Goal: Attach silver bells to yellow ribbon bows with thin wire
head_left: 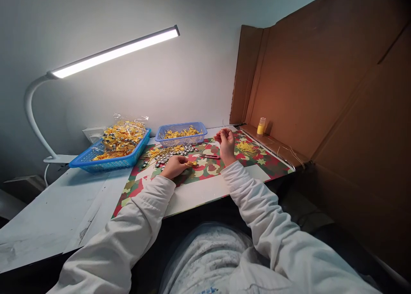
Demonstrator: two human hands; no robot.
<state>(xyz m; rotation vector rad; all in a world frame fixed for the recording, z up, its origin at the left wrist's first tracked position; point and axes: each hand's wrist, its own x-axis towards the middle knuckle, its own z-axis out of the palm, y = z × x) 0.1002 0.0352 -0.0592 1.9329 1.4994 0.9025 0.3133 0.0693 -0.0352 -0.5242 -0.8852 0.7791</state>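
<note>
My left hand [175,166] rests low over the patterned sheet [205,170], its fingers pinched on a small gold ornament [192,163]. Raised to the right of it, my right hand [226,144] has thumb and fingertips pressed together on a thin thread [223,123] whose end sticks up above them. Just behind my left hand lies a pile of shiny silver beads [168,155] with yellow strands among them. A slim reddish tool [210,156], perhaps snips or tweezers, lies between my hands. Yellow threads [246,147] are heaped to the right of my right hand.
Against the wall stands a small blue-violet basket [158,136] of gold pieces. A larger blue basket [105,164], heaped with yellow and silver pieces, is at left beneath a lit lamp [118,52]. Tall cardboard [305,80] borders the right, with a yellow-filled bottle [261,127] beside it.
</note>
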